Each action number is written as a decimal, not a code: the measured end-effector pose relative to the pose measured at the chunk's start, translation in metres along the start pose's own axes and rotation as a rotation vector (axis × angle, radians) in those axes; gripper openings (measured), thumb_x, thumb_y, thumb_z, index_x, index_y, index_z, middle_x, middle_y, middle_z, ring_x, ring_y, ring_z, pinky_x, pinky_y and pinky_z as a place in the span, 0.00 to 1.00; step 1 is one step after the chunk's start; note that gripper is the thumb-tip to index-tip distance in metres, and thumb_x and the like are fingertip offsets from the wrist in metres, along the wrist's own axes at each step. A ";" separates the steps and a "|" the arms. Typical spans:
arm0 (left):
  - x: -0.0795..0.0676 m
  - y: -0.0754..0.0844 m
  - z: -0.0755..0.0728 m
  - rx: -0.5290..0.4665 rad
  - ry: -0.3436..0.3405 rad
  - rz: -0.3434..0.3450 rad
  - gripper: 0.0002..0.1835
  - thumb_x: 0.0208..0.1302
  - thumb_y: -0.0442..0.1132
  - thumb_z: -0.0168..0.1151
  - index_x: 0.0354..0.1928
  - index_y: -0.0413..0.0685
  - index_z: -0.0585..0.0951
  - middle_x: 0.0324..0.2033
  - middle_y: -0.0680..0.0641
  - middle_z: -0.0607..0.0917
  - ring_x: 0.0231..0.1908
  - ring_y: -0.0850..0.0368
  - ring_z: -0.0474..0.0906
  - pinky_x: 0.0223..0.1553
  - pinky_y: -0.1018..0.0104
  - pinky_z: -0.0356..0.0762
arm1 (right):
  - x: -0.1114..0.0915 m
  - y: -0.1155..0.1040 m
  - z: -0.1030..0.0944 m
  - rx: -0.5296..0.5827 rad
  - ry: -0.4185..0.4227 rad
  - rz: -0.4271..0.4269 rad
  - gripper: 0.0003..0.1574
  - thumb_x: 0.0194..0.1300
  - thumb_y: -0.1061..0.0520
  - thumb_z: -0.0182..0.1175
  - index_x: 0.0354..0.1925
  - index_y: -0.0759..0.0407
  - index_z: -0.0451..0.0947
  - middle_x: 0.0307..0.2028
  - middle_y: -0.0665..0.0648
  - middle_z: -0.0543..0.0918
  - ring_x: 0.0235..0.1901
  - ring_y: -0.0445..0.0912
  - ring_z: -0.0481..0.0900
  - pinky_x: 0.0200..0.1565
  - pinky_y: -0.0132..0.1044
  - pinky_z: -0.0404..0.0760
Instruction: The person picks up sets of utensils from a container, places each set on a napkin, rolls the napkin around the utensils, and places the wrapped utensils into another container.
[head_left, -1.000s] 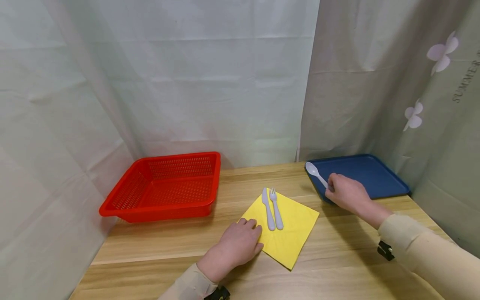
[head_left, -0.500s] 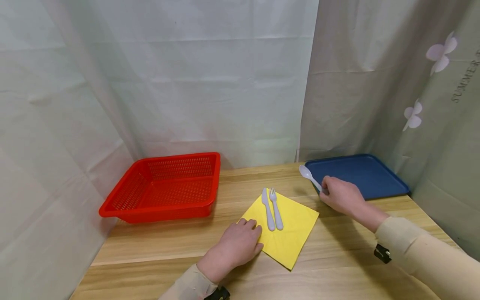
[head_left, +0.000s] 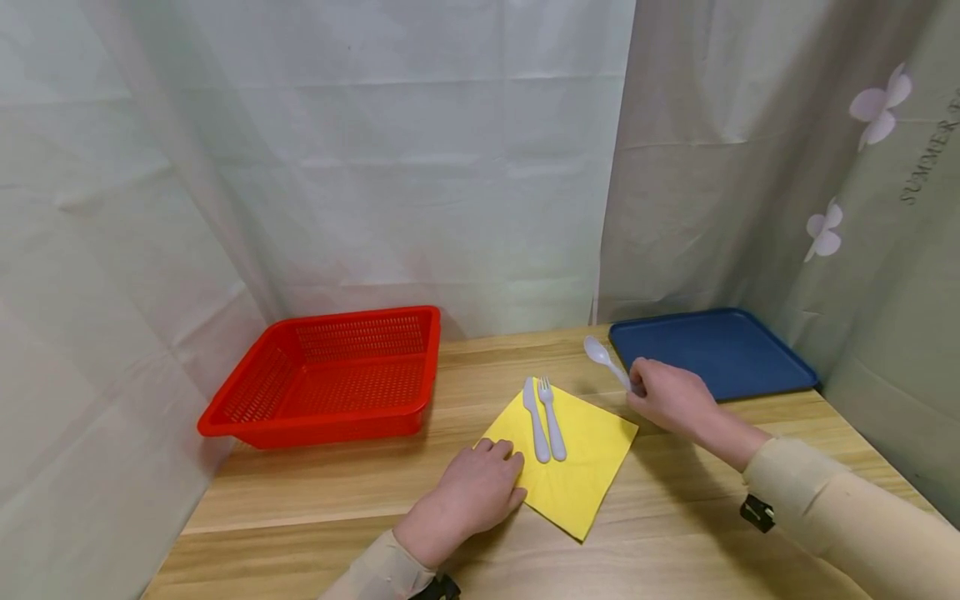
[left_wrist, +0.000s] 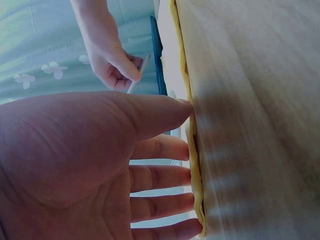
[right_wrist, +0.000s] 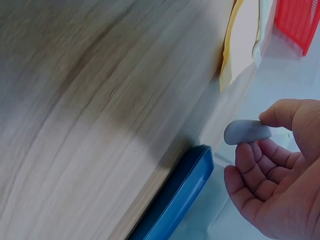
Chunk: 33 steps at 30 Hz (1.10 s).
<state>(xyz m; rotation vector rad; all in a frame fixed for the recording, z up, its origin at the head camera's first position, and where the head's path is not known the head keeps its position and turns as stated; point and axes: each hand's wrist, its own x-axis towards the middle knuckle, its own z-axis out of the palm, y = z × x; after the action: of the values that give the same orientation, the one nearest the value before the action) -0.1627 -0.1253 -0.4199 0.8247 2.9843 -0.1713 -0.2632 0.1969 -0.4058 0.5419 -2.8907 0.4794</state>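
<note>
My right hand (head_left: pixel 675 398) pinches a pale grey spoon (head_left: pixel 598 352) by its handle, above the table between the tray and the napkin. In the right wrist view the spoon's handle end (right_wrist: pixel 245 131) shows between thumb and fingers. The bowl of the spoon points away, toward the back left. My left hand (head_left: pixel 480 485) lies with its fingertips on the left edge of a yellow napkin (head_left: pixel 581 487). On that napkin a knife (head_left: pixel 535 417) and a fork (head_left: pixel 553 417) of the same pale grey lie side by side. Fingertips (left_wrist: pixel 177 112) touch the napkin's edge in the left wrist view.
A red perforated basket (head_left: pixel 262 429) stands at the back left of the wooden table (head_left: pixel 300 533). At the back right lies a blue tray (head_left: pixel 720 350), just behind the right hand. Light curtains (head_left: pixel 420 167) hang close around the table's back and sides.
My right hand has carried the spoon leftward and slightly nearer, from above the blue tray to the space left of it. The left hand, napkin, knife and fork have stayed in place.
</note>
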 end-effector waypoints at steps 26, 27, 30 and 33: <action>0.001 0.000 0.002 0.013 0.011 0.006 0.24 0.77 0.57 0.70 0.63 0.50 0.87 0.63 0.47 0.85 0.59 0.46 0.81 0.57 0.49 0.84 | -0.004 -0.031 0.017 0.031 -0.034 -0.067 0.09 0.68 0.59 0.72 0.38 0.55 0.79 0.27 0.48 0.77 0.25 0.43 0.71 0.30 0.40 0.74; 0.001 0.000 0.002 0.012 0.012 0.006 0.23 0.77 0.57 0.70 0.63 0.50 0.87 0.62 0.46 0.85 0.59 0.46 0.81 0.57 0.49 0.84 | -0.005 -0.032 0.018 0.028 -0.035 -0.072 0.09 0.68 0.59 0.71 0.38 0.55 0.78 0.27 0.48 0.77 0.25 0.43 0.71 0.30 0.40 0.74; 0.000 -0.001 0.002 0.014 0.023 0.009 0.23 0.76 0.56 0.70 0.62 0.50 0.87 0.62 0.46 0.85 0.59 0.46 0.81 0.56 0.49 0.85 | -0.004 -0.034 0.022 0.019 -0.051 -0.075 0.10 0.69 0.59 0.71 0.36 0.55 0.77 0.27 0.48 0.76 0.25 0.43 0.70 0.30 0.39 0.72; 0.000 -0.001 0.002 0.012 0.026 0.009 0.23 0.76 0.56 0.70 0.62 0.50 0.87 0.62 0.46 0.85 0.58 0.46 0.81 0.56 0.49 0.85 | -0.004 -0.036 0.025 0.016 -0.070 -0.074 0.11 0.69 0.59 0.71 0.35 0.54 0.76 0.27 0.48 0.75 0.25 0.43 0.69 0.30 0.39 0.71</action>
<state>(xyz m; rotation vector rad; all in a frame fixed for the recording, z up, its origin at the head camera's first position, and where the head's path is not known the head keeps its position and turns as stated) -0.1631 -0.1264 -0.4222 0.8478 3.0058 -0.1797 -0.2482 0.1584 -0.4198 0.6780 -2.9226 0.4822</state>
